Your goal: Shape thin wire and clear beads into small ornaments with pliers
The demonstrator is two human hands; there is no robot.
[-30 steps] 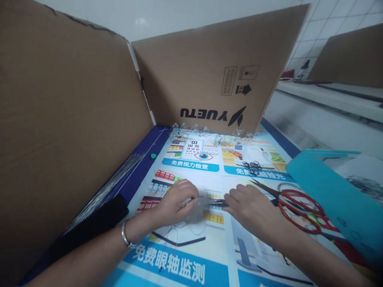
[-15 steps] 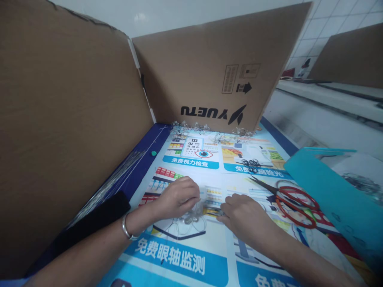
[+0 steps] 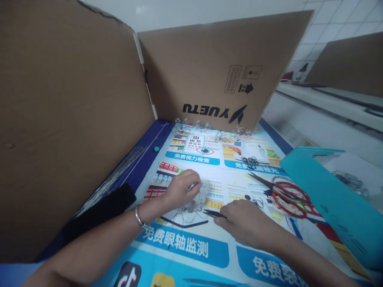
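My left hand (image 3: 181,188), with a silver bracelet on the wrist, is closed in a pinch on a small clear piece with thin wires (image 3: 197,202) that lies on the printed poster (image 3: 191,247). My right hand (image 3: 242,223) is closed around a dark thin pointed tool (image 3: 213,214), whose tip points left toward the clear piece. The two hands are a short way apart in the middle of the poster.
Red-handled scissors (image 3: 284,194) lie right of my hands. A teal folder (image 3: 329,199) rests at the far right. Cardboard walls (image 3: 74,111) stand on the left and behind. A black strip (image 3: 101,207) lies by the left wall. Small clear bits (image 3: 209,126) line the back wall's foot.
Both hands have drawn back toward me. The right hand has pulled away from the left, so the tool's tip now shows between them.
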